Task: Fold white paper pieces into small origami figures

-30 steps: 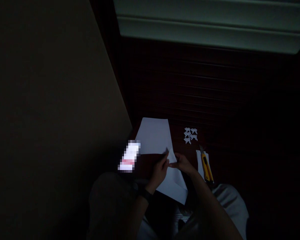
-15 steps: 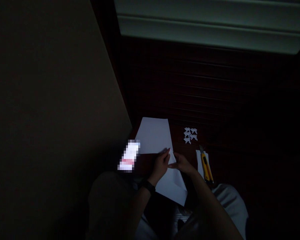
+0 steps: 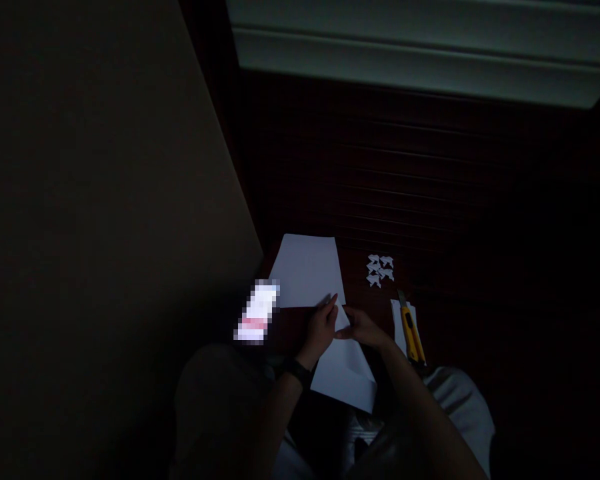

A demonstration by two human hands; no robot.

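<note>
A white sheet of paper (image 3: 344, 373) slants down toward my lap, its upper end between my two hands and its lower right edge curling. My left hand (image 3: 324, 328), with a dark band on the wrist, is closed on the paper's upper left edge. From the other side my right hand (image 3: 361, 328) grips the right edge, thumb and fingers pinching it. Beyond them a second white sheet (image 3: 307, 270) lies flat on the dark reddish table (image 3: 293, 327). The fingertips partly hide the top of the held sheet.
Several small folded paper figures (image 3: 380, 270) sit at the back right. A yellow box cutter (image 3: 411, 333) lies on a small stack of white paper (image 3: 398, 327) to the right. On the left glows a blurred phone-like screen (image 3: 257, 313). A wall (image 3: 130, 200) rises at left.
The held sheet's lower right corner has shifted slightly to the right. Both hands keep nearly the same place and hold on the paper.
</note>
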